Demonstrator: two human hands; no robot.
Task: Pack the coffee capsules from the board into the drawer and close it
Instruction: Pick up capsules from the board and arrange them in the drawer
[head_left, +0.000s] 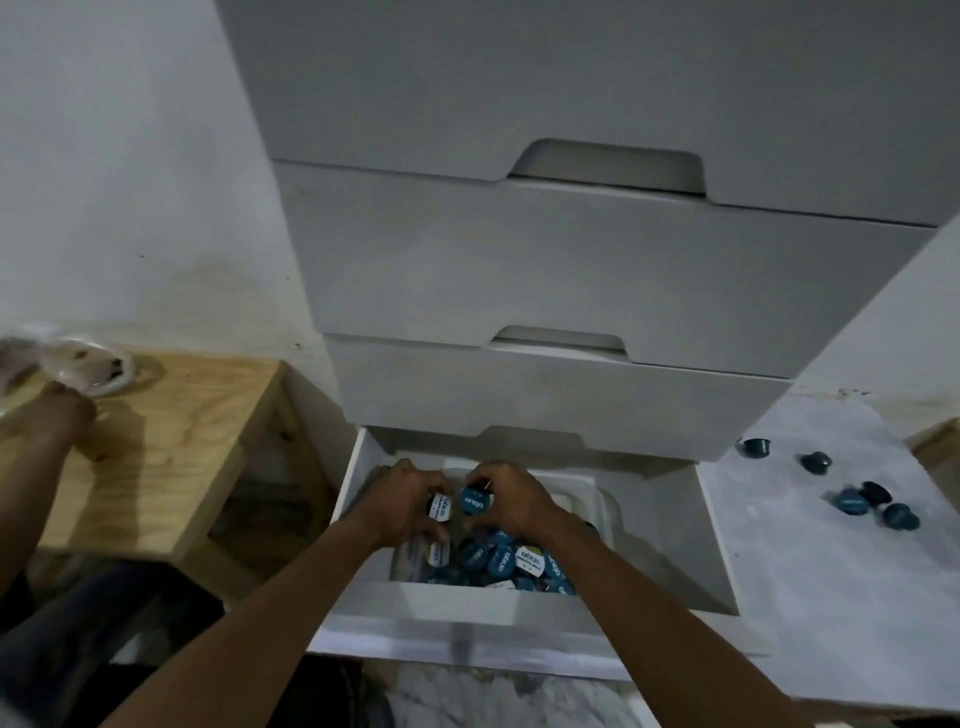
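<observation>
**Head view.** The left hand (410, 501) is pinching a small round white-lidded capsule (440, 507) of dark plastic. The right hand (514, 496) is pinching a matching blue-lidded capsule (477, 500). The two hands are working almost knuckle to knuckle over the rear of the pulled-out bottom white drawer (467, 597) of a tall white drawer cabinet (519, 270).

The fingertip grips are probably letting each capsule be set into a gap rather than dropped. Beneath the wrists a pile of blue foil-topped capsules (501, 562) is lying toward the drawer's front, apparently inside a pale inner tray (587, 486). Five loose dark-blue capsules (901, 517) are lying on the pale marble-patterned board (831, 613) just right of the drawer, within easy reach.

Each held capsule is turning its flat printed lid up toward the camera, so its short lid-to-dome axis is running down and away into the drawer. The lid's diameter is the longer dimension. The capsules on the board are pointing various ways, and some seem to be lying on their sides. The drawer is standing open, presumably until the board is cleared.
</observation>
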